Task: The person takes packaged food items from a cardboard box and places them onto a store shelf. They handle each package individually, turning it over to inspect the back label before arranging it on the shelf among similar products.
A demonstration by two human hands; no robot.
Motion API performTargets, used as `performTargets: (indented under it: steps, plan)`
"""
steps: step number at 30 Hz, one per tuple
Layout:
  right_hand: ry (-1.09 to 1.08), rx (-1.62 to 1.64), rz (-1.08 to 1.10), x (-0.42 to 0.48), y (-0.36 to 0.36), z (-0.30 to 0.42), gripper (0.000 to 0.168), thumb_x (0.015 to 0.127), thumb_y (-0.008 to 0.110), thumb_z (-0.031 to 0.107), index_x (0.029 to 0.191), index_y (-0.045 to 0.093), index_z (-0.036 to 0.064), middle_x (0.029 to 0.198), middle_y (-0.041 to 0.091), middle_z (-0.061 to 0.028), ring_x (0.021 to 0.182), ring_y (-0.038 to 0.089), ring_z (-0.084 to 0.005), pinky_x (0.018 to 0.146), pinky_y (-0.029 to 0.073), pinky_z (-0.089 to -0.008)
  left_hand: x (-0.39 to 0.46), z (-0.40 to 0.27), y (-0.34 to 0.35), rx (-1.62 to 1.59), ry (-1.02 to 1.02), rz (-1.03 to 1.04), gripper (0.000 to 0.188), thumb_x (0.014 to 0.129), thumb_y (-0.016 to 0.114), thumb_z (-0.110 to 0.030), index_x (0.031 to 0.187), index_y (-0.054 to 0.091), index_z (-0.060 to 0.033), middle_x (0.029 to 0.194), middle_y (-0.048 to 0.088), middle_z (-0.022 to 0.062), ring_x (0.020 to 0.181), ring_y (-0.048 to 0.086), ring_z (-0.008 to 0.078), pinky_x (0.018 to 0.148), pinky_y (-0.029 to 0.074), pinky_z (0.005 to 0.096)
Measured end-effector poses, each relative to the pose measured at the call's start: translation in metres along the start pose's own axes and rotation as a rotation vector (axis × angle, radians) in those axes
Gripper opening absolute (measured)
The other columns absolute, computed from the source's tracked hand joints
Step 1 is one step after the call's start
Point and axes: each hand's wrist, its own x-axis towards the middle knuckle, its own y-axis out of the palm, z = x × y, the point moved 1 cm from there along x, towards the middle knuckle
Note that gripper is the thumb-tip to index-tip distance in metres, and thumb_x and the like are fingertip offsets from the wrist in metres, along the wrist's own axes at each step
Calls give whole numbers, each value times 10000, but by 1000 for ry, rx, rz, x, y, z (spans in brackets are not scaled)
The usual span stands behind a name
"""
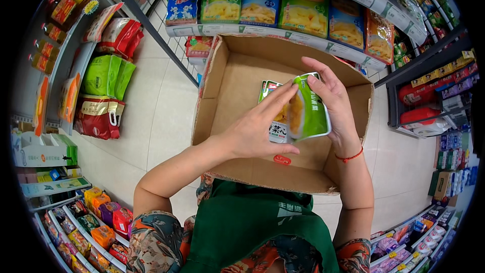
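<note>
My right hand (333, 102) holds a green food packet (312, 110) tilted over an open cardboard box (242, 72). Its thumb lies on the packet's upper front, while the other fingers are partly hidden behind. My left hand (254, 129) is spread beside it, fingertips at the packet's upper left edge and thumb apart below. Behind and under that hand show a few more packets (278, 134), white and green with printed writing. Much of them is covered, so I cannot tell whether they rest on the box floor.
Ahead, a shelf edge (227, 29) with price tags carries upright blue and green food pouches (303, 7). Bagged goods (102, 76) hang or stand on the left rack (79, 60). Snack shelves (91, 235) curve at lower left; more shelving (409, 242) stands lower right.
</note>
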Motion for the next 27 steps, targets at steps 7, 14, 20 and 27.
performTargets:
  steps: [7, 14, 20, 27]
  plan:
    - [18, -93, 182, -6, 9, 5, 420, 966, 543, 222, 1317, 431, 20, 900, 650, -67, 808, 653, -122, 682, 525, -222, 0, 11, -2, -243, -246, -77, 571, 884, 646, -186, 1375, 410, -16, 1221, 586, 173, 1124, 583, 300, 928, 473, 360]
    - [-117, -355, 14, 3, -14, -6, 137, 817, 737, 63, 880, 625, 15, 749, 567, 37, 704, 536, -25, 617, 423, -175, 0, 12, -11, -663, -499, -78, 357, 937, 598, -211, 1227, 546, -9, 1104, 648, 87, 996, 612, 146, 842, 512, 314]
    - [-314, -558, -69, 3, -14, -10, 155, 829, 721, 61, 762, 582, 48, 728, 547, 50, 667, 499, -24, 604, 419, -185, 5, 13, -11, -749, -569, -43, 351, 965, 555, -232, 1235, 540, -9, 1126, 636, 77, 1008, 607, 149, 857, 510, 316]
    - [-121, -212, -84, 0, -8, 1, 122, 884, 663, 89, 799, 603, 25, 719, 561, 43, 653, 483, -15, 580, 394, -193, 8, 11, -18, -860, -592, -101, 357, 982, 523, -260, 1235, 539, -8, 1139, 626, 80, 1009, 603, 137, 855, 505, 303]
